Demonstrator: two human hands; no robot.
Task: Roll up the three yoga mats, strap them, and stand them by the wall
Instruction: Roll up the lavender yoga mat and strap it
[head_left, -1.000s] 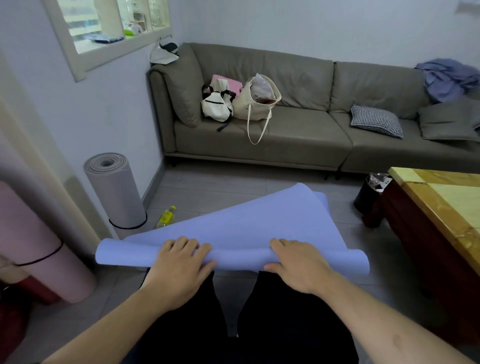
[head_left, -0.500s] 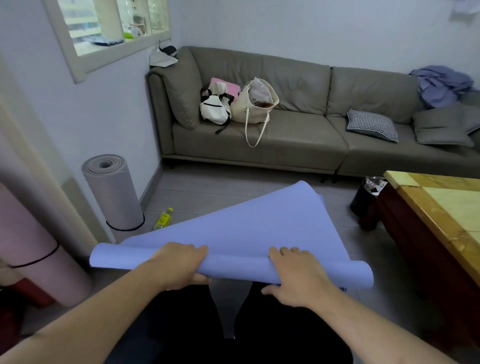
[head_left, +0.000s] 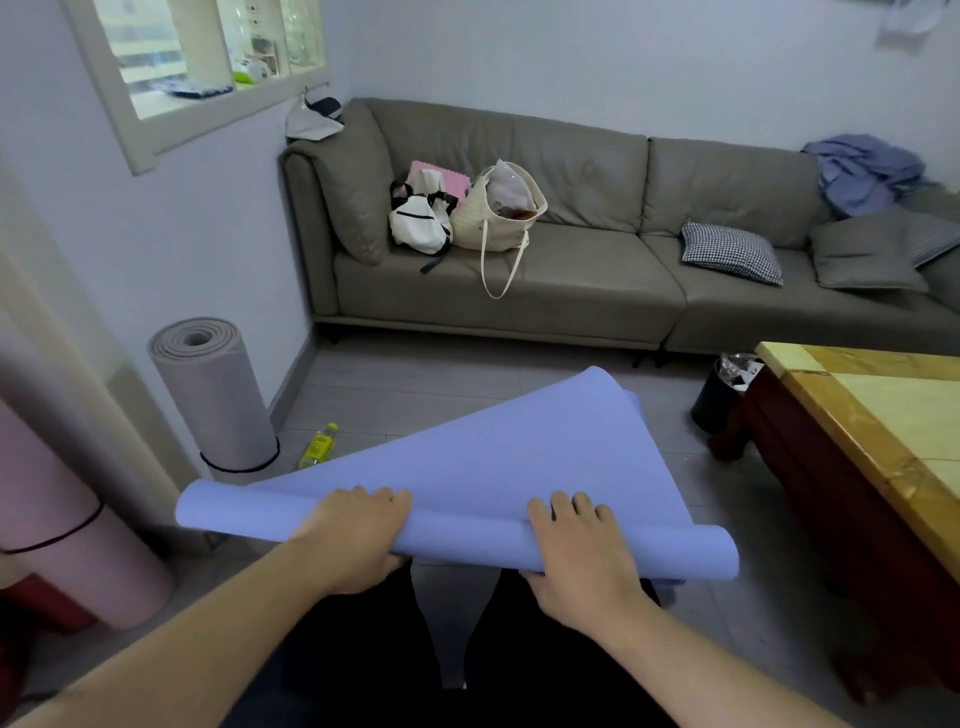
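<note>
Both hands on the blue mat, two rolls parked by the wall!

Far left, a fat pink rolled foam mat (head_left: 67, 530) stands banded with a black strap, and beside it a grey rolled yoga mat (head_left: 215, 400) stands upright against the wall, strapped near its base. Centre stage, the left hand (head_left: 358, 540) curls round the rolled edge of the soft blue yoga mat (head_left: 493, 457), held above the floor with its loose end fanning forward; the right hand (head_left: 582, 551) clamps the same roll. Right, a yellow-topped wooden counter (head_left: 883, 415).
</note>
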